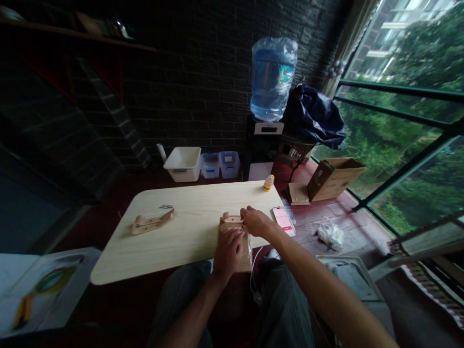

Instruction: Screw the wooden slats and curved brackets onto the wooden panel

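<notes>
A brown, box-like block, partly covered with shiny clear tape or film, lies at the table's near edge. At its far end is a curved wooden piece with a slot-like opening. My left hand rests over the block, its fingers bent in towards the piece. What its fingertips pinch is too small to make out. Closed at the right end of the wooden piece is my right hand, and its fingers hide what they grip. A similar wooden piece lies on the left, beside some small dark metal parts.
The pale wooden table carries a yellow-capped bottle at the far right corner and a phone at the right edge. Beyond stand plastic bins, a water dispenser and a cardboard box. A white cable hangs near my knees.
</notes>
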A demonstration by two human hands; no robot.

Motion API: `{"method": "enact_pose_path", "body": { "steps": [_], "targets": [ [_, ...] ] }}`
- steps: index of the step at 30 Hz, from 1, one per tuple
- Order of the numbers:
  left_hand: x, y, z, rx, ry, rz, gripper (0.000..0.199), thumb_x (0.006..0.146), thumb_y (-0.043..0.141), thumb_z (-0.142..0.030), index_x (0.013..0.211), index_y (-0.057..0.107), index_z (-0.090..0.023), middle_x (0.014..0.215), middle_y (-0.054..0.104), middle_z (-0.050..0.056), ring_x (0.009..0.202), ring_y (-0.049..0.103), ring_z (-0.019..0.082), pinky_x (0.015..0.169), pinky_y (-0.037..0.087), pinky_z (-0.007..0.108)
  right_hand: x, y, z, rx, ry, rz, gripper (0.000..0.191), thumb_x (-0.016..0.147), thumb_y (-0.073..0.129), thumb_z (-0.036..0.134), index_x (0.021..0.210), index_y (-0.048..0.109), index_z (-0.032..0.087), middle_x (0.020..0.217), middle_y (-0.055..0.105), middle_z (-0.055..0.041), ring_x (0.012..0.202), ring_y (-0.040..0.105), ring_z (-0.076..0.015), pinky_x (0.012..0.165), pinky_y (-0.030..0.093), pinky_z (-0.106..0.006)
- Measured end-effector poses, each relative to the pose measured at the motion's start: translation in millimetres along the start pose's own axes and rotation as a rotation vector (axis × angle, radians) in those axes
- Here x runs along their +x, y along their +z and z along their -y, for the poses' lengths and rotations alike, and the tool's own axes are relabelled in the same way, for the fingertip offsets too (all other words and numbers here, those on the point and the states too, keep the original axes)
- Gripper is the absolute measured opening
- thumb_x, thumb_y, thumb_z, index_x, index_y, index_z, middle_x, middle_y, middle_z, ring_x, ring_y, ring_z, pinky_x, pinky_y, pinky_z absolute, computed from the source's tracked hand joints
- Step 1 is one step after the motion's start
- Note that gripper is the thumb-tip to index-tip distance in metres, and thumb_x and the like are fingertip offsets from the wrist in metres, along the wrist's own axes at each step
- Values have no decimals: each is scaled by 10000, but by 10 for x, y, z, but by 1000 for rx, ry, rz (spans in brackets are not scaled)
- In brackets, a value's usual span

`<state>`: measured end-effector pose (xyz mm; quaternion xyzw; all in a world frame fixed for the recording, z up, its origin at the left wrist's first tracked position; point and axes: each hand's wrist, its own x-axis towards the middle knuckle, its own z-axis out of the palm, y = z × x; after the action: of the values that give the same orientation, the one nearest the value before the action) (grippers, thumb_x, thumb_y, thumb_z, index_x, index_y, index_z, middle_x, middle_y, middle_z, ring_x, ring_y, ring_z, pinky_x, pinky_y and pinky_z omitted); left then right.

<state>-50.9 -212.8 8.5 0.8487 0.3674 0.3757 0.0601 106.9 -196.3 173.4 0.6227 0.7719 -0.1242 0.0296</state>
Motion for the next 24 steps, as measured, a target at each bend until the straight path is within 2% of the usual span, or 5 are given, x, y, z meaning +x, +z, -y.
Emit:
{"method": "enact_pose_path", "body": {
  "steps": [10,17,19,22,24],
  "targets": [
    [-52,29,54,0,-40,42,462,882,517,-42,1295,606,-230,1366,623,85,1337,542,252,1144,486,511,150,55,-74,-12,-47,2,239,926,555,148,1149,638,125,1141,697,-156,1067,661,-225,890,488,-280],
    [-38,43,71,-20,-12,0,462,860,542,-45,1267,628,-245,1313,655,86,1300,578,269,1108,515,538,111,110,-70,41,-117,-25,233,908,567,127,1134,626,129,1172,680,-138,1075,653,-198,923,483,-260],
    [-36,41,73,-13,-15,-18,455,858,553,-51,1259,636,-249,1309,659,88,1290,587,274,1102,522,537,99,110,-56,32,-90,-31,238,942,556,178,1168,606,122,1170,687,-148,1084,664,-213,920,493,-275],
    [-41,36,69,-7,-13,-23,476,858,553,-52,1277,633,-261,1299,666,82,1280,596,277,1098,528,543,88,102,-21,-43,66,-26,318,1016,484,307,1254,558,110,1174,685,-197,1051,698,-264,852,529,-334],
    [-48,35,65,-3,-10,-12,494,857,546,-47,1294,624,-263,1305,664,78,1286,593,275,1097,530,545,94,101,-4,-90,108,-7,320,1035,440,316,1258,548,114,1163,687,-210,1032,711,-281,819,540,-350]
  ]
}}
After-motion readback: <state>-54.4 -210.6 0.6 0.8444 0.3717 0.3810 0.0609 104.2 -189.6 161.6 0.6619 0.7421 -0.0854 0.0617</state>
